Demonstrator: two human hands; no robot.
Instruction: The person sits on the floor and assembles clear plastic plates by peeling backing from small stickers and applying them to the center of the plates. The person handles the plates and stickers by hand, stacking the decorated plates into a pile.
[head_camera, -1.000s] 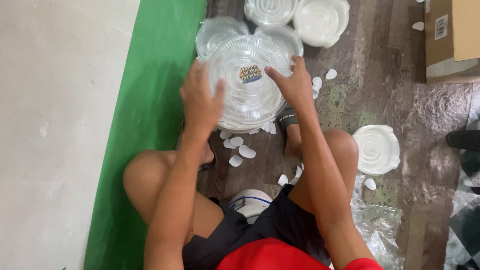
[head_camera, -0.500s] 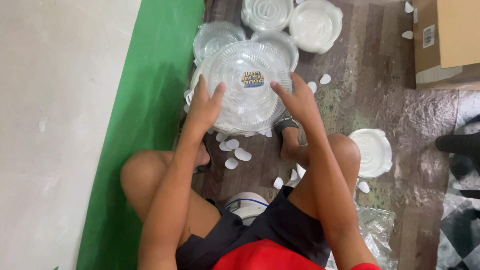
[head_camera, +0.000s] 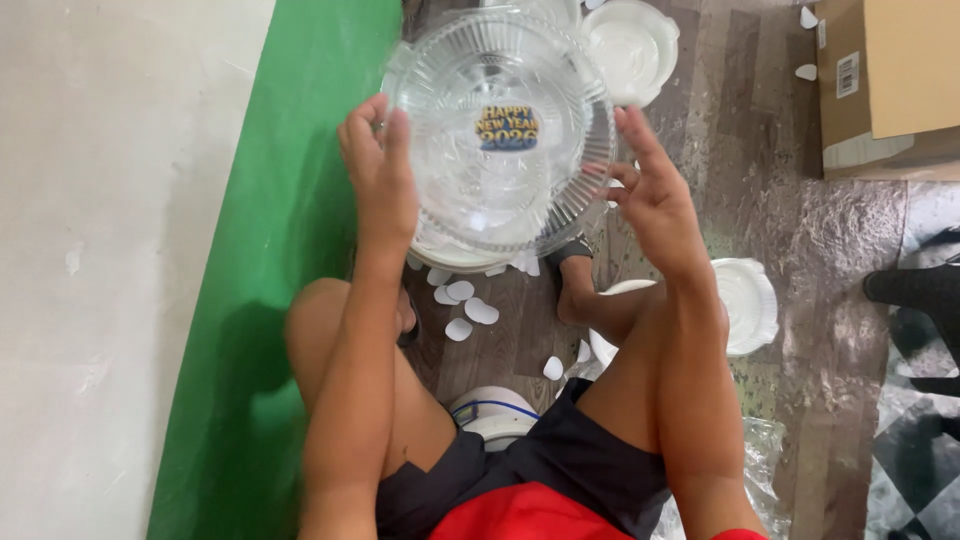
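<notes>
I hold up a clear ribbed plastic lid (head_camera: 495, 130), round with a small coloured sticker in its middle. My left hand (head_camera: 382, 170) grips its left rim with thumb and fingers. At the right rim my right hand (head_camera: 645, 195) has its fingers spread and only lightly touches the edge. Under the lid a stack of similar clear round containers (head_camera: 460, 255) sits on the floor between my bare knees.
White round lids (head_camera: 632, 45) lie at the top, another white lid (head_camera: 748, 300) by my right knee. Small white oval pieces (head_camera: 462, 300) are scattered on the wooden floor. A cardboard box (head_camera: 890, 70) stands top right; a green strip (head_camera: 290, 250) runs along the left.
The clear lid has come up off the stack toward the camera. My right hand has opened and loosened at the rim while my left still holds it.
</notes>
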